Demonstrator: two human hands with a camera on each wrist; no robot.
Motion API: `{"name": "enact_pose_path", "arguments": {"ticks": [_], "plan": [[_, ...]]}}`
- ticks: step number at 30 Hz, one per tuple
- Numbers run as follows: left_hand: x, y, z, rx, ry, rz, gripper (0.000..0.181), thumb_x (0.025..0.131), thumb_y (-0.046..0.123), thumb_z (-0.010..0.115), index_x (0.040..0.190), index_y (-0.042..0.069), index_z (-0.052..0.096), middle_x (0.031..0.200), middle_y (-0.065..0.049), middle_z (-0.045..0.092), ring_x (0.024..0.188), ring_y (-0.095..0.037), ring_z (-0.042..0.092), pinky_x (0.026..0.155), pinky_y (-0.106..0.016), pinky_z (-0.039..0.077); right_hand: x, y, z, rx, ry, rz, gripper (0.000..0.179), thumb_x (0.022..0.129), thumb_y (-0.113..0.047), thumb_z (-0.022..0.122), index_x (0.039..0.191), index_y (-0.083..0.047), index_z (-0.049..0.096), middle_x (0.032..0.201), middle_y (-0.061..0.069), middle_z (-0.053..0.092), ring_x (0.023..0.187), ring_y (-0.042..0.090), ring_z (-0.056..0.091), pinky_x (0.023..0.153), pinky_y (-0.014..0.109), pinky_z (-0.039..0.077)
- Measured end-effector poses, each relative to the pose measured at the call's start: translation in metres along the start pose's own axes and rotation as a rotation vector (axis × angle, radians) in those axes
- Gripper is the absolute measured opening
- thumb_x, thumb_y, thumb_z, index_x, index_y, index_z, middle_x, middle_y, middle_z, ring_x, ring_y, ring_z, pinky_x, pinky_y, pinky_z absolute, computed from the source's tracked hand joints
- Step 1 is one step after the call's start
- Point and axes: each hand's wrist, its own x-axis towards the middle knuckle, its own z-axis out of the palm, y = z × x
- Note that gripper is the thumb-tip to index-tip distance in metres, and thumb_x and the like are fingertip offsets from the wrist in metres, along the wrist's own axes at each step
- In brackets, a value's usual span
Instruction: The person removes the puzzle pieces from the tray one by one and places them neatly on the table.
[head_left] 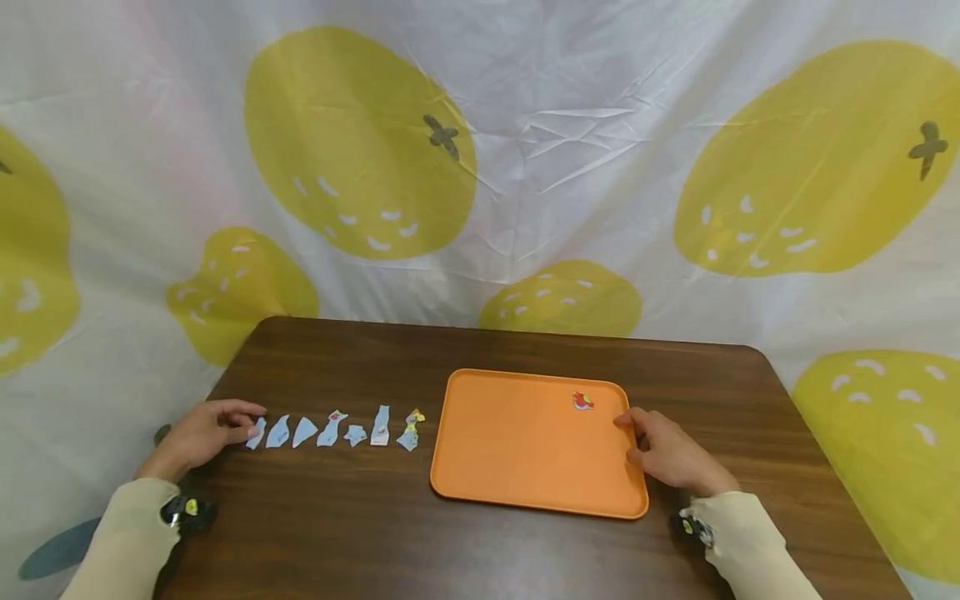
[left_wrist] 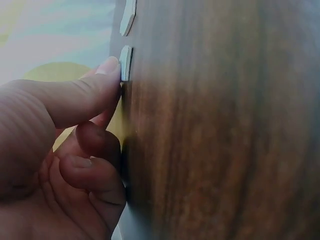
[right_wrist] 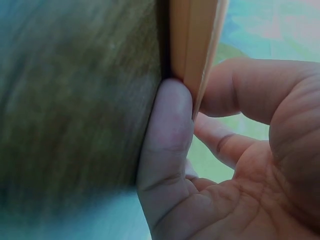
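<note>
Several flat, irregular puzzle pieces lie in a row on the brown table, mostly pale blue, some with red or yellow print. My left hand (head_left: 197, 435) is at the left end of the row, thumb and forefinger at the leftmost piece (head_left: 257, 433). In the left wrist view the thumb (left_wrist: 87, 95) touches that piece's edge (left_wrist: 126, 64), and the other fingers are curled. My right hand (head_left: 671, 450) pinches the right rim of an orange tray (head_left: 525, 492), with a finger low against its outer side. A small red-and-yellow piece (head_left: 582, 401) lies in the tray's far right corner.
The dark wood table (head_left: 360, 533) ends at a white curtain (head_left: 570, 167) with yellow fruit print, hanging along the far edge. Other pieces nearby include a triangular piece (head_left: 303, 431), a small piece (head_left: 356, 434) and a yellow-topped piece (head_left: 410, 433) beside the tray.
</note>
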Motion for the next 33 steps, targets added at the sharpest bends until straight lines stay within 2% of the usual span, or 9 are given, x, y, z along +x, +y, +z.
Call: {"name": "enact_pose_path", "arguments": {"ticks": [10, 15, 19, 22, 28, 33], "plan": [[-0.004, 0.004, -0.005, -0.066, 0.001, 0.02, 0.042, 0.097, 0.014, 0.077, 0.135, -0.002, 0.067, 0.107, -0.011, 0.076, 0.094, -0.01, 0.064, 0.077, -0.022, 0.047, 0.002, 0.0, -0.002, -0.001, 0.003, -0.008, 0.043, 0.086, -0.001, 0.075, 0.128, 0.001, 0.064, 0.108, 0.013, 0.064, 0.088, 0.02, 0.057, 0.07, 0.029, 0.048], [-0.007, 0.012, -0.008, -0.082, 0.019, 0.009, 0.047, 0.102, 0.025, 0.073, 0.141, 0.0, 0.063, 0.118, -0.015, 0.075, 0.101, -0.01, 0.064, 0.08, -0.022, 0.049, 0.001, -0.001, -0.001, 0.01, -0.006, -0.001, 0.043, 0.086, -0.001, 0.074, 0.128, 0.0, 0.064, 0.106, 0.012, 0.063, 0.088, 0.019, 0.057, 0.071, 0.028, 0.048], [-0.008, 0.027, -0.006, -0.128, 0.042, 0.007, 0.053, 0.104, 0.033, 0.07, 0.145, 0.003, 0.059, 0.127, -0.019, 0.071, 0.1, -0.002, 0.062, 0.079, -0.026, 0.051, 0.0, 0.001, -0.001, 0.007, 0.0, -0.001, 0.042, 0.086, -0.001, 0.074, 0.128, -0.001, 0.064, 0.105, 0.011, 0.062, 0.089, 0.018, 0.057, 0.071, 0.028, 0.048], [-0.008, 0.04, -0.002, -0.192, 0.06, 0.013, 0.053, 0.104, 0.032, 0.07, 0.146, 0.003, 0.058, 0.132, -0.023, 0.069, 0.096, 0.003, 0.062, 0.074, -0.029, 0.052, 0.0, 0.002, -0.001, 0.005, 0.002, -0.004, 0.042, 0.086, -0.002, 0.074, 0.127, -0.001, 0.064, 0.104, 0.011, 0.062, 0.088, 0.018, 0.056, 0.07, 0.028, 0.047], [-0.006, 0.063, 0.007, -0.273, 0.062, 0.014, 0.053, 0.105, 0.033, 0.069, 0.147, 0.003, 0.057, 0.134, -0.023, 0.067, 0.093, -0.004, 0.062, 0.068, -0.03, 0.051, -0.001, 0.002, 0.001, 0.028, -0.006, -0.007, 0.043, 0.085, 0.0, 0.074, 0.127, 0.0, 0.064, 0.102, 0.01, 0.063, 0.088, 0.017, 0.058, 0.07, 0.027, 0.048], [0.001, 0.078, 0.014, -0.313, 0.073, 0.035, 0.053, 0.105, 0.036, 0.067, 0.145, 0.002, 0.058, 0.134, -0.022, 0.067, 0.096, -0.009, 0.064, 0.073, -0.03, 0.052, 0.0, 0.002, -0.001, 0.02, 0.006, -0.017, 0.044, 0.085, -0.001, 0.075, 0.128, 0.0, 0.064, 0.102, 0.01, 0.063, 0.089, 0.017, 0.057, 0.07, 0.027, 0.047]]}}
